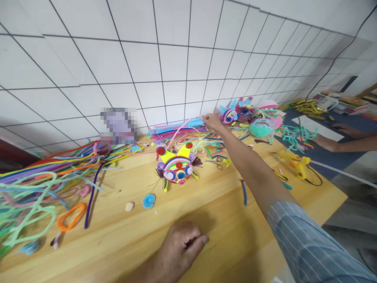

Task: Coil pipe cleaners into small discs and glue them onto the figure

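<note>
So the right hand is stretched out toward the tiled wall, thumb and fingertips drawn together at the right-hand end of a light blue pipe-cleaner bundle; looks like a pinch, but I honestly can't tell if a strand is caught in it; the bundle runs off toward 9 o'clock from those fingertips, pink strands mixed in.

From that same hand, the yellow-eared face craft sits around 7 or 8 o'clock, a bit apart from it; scissors lie near 6; a blue spiky-topped craft is just beside it at 3, with a teal mesh piece farther along; the yellow glue gun is well apart, near 4.

The left hand is down at 6 o'clock from the right, curled into a loose fist, thumb along the fingers; going by that fist, the face craft is at 12, a blue coiled disc between 10 and 11, an orange loop past 9; a co-worker's forearm shows at the far right.
</note>
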`<state>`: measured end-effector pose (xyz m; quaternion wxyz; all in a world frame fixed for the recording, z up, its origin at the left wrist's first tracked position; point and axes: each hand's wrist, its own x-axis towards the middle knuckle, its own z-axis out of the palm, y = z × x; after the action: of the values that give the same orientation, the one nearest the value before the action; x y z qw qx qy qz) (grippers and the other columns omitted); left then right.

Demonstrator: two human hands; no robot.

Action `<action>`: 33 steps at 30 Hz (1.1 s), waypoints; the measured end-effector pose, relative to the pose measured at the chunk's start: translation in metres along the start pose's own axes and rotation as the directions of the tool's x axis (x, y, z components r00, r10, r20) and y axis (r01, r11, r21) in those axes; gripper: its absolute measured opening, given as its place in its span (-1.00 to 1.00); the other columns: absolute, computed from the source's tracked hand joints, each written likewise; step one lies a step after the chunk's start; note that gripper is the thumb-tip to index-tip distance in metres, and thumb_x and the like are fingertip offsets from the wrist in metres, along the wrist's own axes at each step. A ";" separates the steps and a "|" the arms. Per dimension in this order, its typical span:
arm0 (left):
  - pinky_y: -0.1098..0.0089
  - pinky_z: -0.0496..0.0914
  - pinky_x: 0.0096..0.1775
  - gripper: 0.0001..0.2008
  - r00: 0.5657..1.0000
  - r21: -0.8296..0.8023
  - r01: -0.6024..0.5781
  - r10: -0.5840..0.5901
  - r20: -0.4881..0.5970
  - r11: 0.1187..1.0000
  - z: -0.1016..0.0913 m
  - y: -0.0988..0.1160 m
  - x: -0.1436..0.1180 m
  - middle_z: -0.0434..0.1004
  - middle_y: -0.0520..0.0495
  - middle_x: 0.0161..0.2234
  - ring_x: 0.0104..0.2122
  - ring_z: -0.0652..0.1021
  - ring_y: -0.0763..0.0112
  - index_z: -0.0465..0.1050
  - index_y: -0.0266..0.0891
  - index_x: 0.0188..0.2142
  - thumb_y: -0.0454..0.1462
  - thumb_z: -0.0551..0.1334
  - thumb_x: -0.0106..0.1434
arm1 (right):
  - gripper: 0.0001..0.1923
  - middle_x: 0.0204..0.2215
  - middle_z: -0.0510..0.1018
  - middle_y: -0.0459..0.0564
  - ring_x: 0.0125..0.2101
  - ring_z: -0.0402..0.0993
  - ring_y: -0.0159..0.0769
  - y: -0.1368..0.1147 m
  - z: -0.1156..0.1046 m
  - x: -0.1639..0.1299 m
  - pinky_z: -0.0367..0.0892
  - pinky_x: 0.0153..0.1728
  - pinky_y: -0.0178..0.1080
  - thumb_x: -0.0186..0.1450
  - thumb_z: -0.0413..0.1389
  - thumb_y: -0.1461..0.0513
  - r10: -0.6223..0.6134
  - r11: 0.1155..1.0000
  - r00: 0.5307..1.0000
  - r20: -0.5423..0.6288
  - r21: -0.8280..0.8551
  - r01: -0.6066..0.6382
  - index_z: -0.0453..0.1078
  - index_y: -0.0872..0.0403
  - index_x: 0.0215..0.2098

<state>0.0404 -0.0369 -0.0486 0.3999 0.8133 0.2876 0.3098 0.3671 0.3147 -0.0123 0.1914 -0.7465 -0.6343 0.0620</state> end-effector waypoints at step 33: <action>0.26 0.56 -0.20 -0.71 0.937 0.099 0.208 -0.169 -0.306 0.973 -0.135 0.028 -0.002 0.70 0.02 -0.32 -0.28 0.67 0.22 0.60 -0.04 -0.36 0.02 0.24 0.34 | -0.86 -0.51 0.59 -0.07 -0.52 0.43 -0.37 0.008 -0.117 -0.116 0.30 -0.47 -0.34 0.26 0.15 0.22 -0.100 0.900 0.982 -0.159 0.408 0.157 0.53 0.12 -0.34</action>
<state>-0.0542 0.0116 0.0399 0.3265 0.7505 0.4406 0.3687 0.3915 0.1772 0.0750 0.3926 -0.6470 -0.6399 0.1333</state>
